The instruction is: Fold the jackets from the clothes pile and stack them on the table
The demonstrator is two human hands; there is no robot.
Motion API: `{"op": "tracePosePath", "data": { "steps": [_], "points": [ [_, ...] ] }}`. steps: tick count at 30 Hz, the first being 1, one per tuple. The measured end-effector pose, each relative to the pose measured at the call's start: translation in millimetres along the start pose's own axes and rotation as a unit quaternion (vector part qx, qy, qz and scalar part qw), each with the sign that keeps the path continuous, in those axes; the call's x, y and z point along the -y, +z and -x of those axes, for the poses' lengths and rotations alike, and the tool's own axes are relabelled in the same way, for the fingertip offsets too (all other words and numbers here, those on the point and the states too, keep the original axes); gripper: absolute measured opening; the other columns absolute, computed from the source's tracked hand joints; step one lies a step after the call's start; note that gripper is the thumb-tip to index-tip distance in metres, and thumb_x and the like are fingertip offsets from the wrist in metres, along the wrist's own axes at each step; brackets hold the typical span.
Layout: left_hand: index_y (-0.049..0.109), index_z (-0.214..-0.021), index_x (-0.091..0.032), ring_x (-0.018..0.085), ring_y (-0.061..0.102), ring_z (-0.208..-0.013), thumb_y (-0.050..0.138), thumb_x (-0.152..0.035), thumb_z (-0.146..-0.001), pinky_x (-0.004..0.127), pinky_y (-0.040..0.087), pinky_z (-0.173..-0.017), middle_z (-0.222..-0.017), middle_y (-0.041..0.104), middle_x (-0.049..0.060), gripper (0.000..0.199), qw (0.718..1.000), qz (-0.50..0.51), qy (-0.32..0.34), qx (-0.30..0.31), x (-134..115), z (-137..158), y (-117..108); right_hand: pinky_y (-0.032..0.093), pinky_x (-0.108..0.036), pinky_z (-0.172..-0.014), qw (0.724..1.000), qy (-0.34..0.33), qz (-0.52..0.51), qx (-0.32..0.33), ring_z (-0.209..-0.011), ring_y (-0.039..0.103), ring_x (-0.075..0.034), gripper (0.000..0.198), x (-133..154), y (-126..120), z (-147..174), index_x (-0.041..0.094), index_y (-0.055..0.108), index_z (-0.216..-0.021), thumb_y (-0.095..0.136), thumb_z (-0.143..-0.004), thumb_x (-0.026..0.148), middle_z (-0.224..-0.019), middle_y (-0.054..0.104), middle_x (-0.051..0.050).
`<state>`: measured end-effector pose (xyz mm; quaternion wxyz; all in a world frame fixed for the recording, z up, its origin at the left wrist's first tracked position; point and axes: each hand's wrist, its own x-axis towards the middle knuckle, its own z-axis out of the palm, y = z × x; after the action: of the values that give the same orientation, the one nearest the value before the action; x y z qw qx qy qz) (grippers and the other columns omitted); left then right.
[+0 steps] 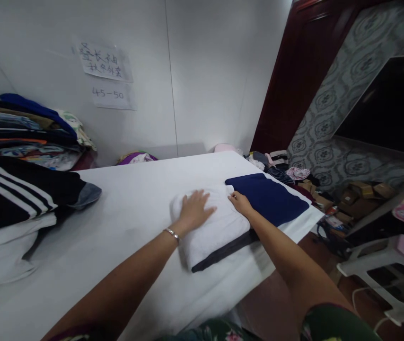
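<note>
A white folded garment (219, 232) lies on the white table (134, 203), with a black layer (223, 253) showing along its near edge. My left hand (195, 210) rests on top of the white garment, fingers spread, slightly blurred; a silver bracelet circles that wrist. At the garment's far right corner, my right hand (240, 202) has its fingers closed on the edge of the white cloth. Just right of it lies a navy folded garment (276, 201), partly hidden behind my right forearm.
Black striped clothing (13, 189) and white cloth (3, 251) lie at the table's left, before a tall clothes stack (24, 132). Handwritten papers (106, 64) hang on the wall. A stool (382, 270), cardboard boxes (358, 199) and loose clothes (276, 166) stand right.
</note>
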<state>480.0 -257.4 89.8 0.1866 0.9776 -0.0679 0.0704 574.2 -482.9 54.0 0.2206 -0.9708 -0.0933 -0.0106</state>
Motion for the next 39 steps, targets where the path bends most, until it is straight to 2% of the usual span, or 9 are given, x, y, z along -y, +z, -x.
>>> {"op": "tracePosePath", "data": {
  "steps": [5, 8, 10, 15, 20, 24, 28, 34, 39],
  "points": [
    [0.05, -0.135, -0.025, 0.034, 0.027, -0.14, 0.033, -0.06, -0.089, 0.063, 0.008, -0.111, -0.149, 0.04, 0.012, 0.061, 0.99, -0.089, 0.067, 0.081, -12.3, 18.6, 21.0, 0.038, -0.036, -0.096, 0.996, -0.071, 0.049, -0.014, -0.12, 0.05, -0.028, 0.039, 39.0, -28.0, -0.6, 0.016, 0.055, -0.126, 0.052, -0.09, 0.029, -0.128, 0.058, -0.016],
    [0.05, -0.136, -0.025, 0.034, 0.029, -0.139, 0.031, -0.061, -0.089, 0.064, 0.01, -0.11, -0.148, 0.04, 0.012, 0.062, 0.99, -0.099, 0.07, 0.075, -9.8, 17.4, 19.3, 0.019, -0.04, -0.113, 0.98, -0.188, 0.055, -0.037, -0.143, 0.019, -0.024, 0.055, 60.8, -25.3, -4.5, 0.026, 0.032, -0.146, 0.043, -0.095, 0.042, -0.155, 0.027, -0.006],
    [0.051, -0.135, -0.024, 0.033, 0.029, -0.139, 0.03, -0.061, -0.09, 0.063, 0.01, -0.11, -0.148, 0.041, 0.012, 0.062, 0.989, -0.103, 0.075, 0.071, -9.3, 17.2, 17.7, 0.011, -0.046, -0.115, 0.975, -0.214, 0.064, 0.013, -0.146, 0.01, -0.023, 0.06, 62.5, -12.3, -8.4, 0.028, 0.025, -0.149, 0.036, -0.095, 0.051, -0.158, 0.018, -0.004],
    [0.05, -0.134, -0.024, 0.031, 0.028, -0.14, 0.033, -0.058, -0.09, 0.059, 0.009, -0.112, -0.149, 0.04, 0.011, 0.058, 0.99, -0.1, 0.072, 0.07, -9.6, 19.7, 20.7, 0.009, -0.051, -0.115, 0.98, -0.102, 0.067, 0.157, -0.146, 0.005, -0.023, 0.066, 39.2, 22.5, -19.5, 0.024, 0.02, -0.151, 0.028, -0.095, 0.057, -0.159, 0.012, -0.004],
    [0.052, -0.132, -0.028, 0.03, 0.029, -0.14, 0.036, -0.058, -0.089, 0.057, 0.006, -0.113, -0.148, 0.042, 0.01, 0.055, 0.993, -0.076, 0.064, 0.057, -10.2, 20.0, 21.9, 0.007, -0.045, -0.117, 0.985, -0.1, -0.041, 0.135, -0.146, 0.008, -0.022, 0.065, 35.3, 23.8, -23.5, 0.026, 0.032, -0.147, 0.045, -0.091, 0.056, -0.157, 0.019, -0.003],
    [0.054, -0.13, -0.03, 0.029, 0.028, -0.14, 0.04, -0.056, -0.088, 0.056, 0.003, -0.114, -0.149, 0.041, 0.009, 0.052, 0.994, -0.066, 0.054, 0.063, -11.4, 19.5, 20.1, 0.019, -0.039, -0.116, 0.985, -0.089, -0.1, 0.113, -0.143, 0.025, -0.022, 0.064, 38.8, -8.4, -21.3, 0.021, 0.04, -0.144, 0.037, -0.092, 0.059, -0.152, 0.033, -0.006],
    [0.056, -0.128, -0.03, 0.029, 0.028, -0.14, 0.042, -0.056, -0.087, 0.055, 0.001, -0.114, -0.148, 0.042, 0.008, 0.05, 0.995, -0.055, 0.052, 0.061, -9.3, 18.4, 22.2, 0.013, -0.04, -0.118, 0.988, -0.098, -0.116, 0.037, -0.146, 0.014, -0.022, 0.066, 28.3, -39.6, 3.6, 0.021, 0.032, -0.148, 0.027, -0.094, 0.059, -0.156, 0.022, -0.004],
    [0.055, -0.129, -0.029, 0.029, 0.028, -0.14, 0.041, -0.057, -0.087, 0.055, 0.001, -0.114, -0.148, 0.042, 0.008, 0.052, 0.996, -0.05, 0.054, 0.056, -6.7, 16.5, 25.8, 0.01, -0.042, -0.118, 0.994, -0.07, -0.04, 0.079, -0.145, 0.017, -0.021, 0.063, -4.5, -7.1, 61.0, 0.024, 0.036, -0.146, 0.041, -0.092, 0.056, -0.154, 0.028, -0.005],
    [0.054, -0.129, -0.026, 0.027, 0.027, -0.141, 0.042, -0.053, -0.089, 0.053, 0.005, -0.115, -0.149, 0.041, 0.009, 0.05, 0.998, -0.024, 0.056, 0.026, -7.7, 20.3, 20.1, 0.015, -0.033, -0.118, 0.99, -0.044, -0.101, 0.084, -0.143, 0.024, -0.018, 0.063, -14.9, 5.8, 62.8, 0.025, 0.039, -0.145, 0.047, -0.089, 0.054, -0.155, 0.027, -0.001]
  ]
}}
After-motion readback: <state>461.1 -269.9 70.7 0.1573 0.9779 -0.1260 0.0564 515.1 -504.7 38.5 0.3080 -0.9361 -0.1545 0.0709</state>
